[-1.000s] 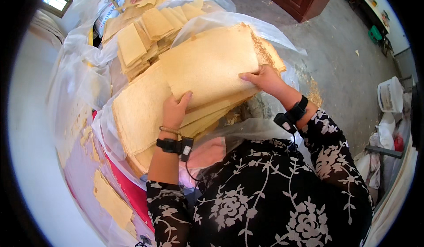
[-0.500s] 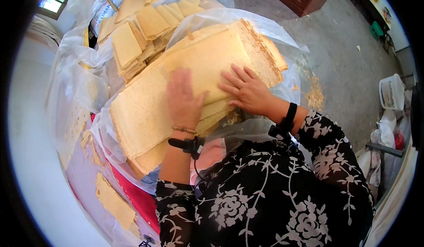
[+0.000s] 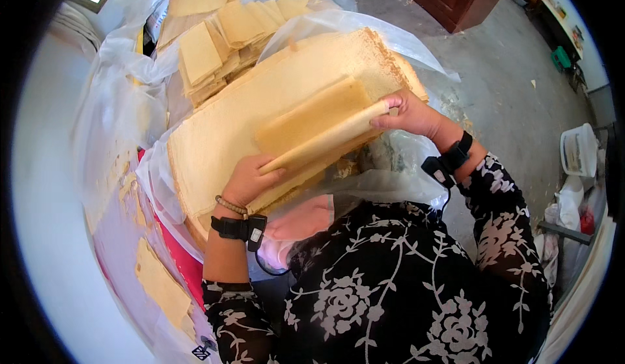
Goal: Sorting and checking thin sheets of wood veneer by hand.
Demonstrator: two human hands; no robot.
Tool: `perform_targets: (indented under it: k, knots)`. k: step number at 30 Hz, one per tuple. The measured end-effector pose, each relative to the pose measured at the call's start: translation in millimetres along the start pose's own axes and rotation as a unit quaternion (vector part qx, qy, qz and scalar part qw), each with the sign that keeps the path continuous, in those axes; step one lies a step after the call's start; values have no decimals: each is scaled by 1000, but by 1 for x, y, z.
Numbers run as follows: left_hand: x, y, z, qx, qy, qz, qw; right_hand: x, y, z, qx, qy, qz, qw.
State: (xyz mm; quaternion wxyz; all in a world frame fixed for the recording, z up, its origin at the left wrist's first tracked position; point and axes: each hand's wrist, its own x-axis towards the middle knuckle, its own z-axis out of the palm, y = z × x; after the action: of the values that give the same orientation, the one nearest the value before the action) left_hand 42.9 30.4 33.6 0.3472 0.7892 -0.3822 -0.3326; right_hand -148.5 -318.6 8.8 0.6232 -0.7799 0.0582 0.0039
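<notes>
A thin, pale yellow sheet (image 3: 327, 136), its edge raised in a narrow roll beside a darker tan strip, spans the hands above a broad stack (image 3: 224, 130). The left hand (image 3: 249, 176) closes thumb and fingers on the nearer end; the right hand (image 3: 415, 113), farther forward, pinches the other, forearm angled inward. Smaller folded sheets (image 3: 200, 53) lie beyond the left hand.

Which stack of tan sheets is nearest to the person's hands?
The stack of large sheets, with the left hand and right hand at its near side; the stack of smaller sheets lies beyond it.
</notes>
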Motion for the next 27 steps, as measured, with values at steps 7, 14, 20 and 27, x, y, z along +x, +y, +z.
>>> perform_targets:
  k: [7, 14, 20, 27]
  knots:
    - [16, -46, 42, -184, 279, -154, 930, 45, 8, 26, -65, 149, 69, 984]
    - [35, 18, 64, 239, 310, -279, 877, 59, 2, 40, -348, 228, 106, 903]
    - [56, 16, 97, 363, 206, 109, 902, 61, -18, 64, -454, 278, 66, 844]
    - [50, 7, 80, 374, 201, 123, 897, 65, 16, 90, -487, 89, -160, 854]
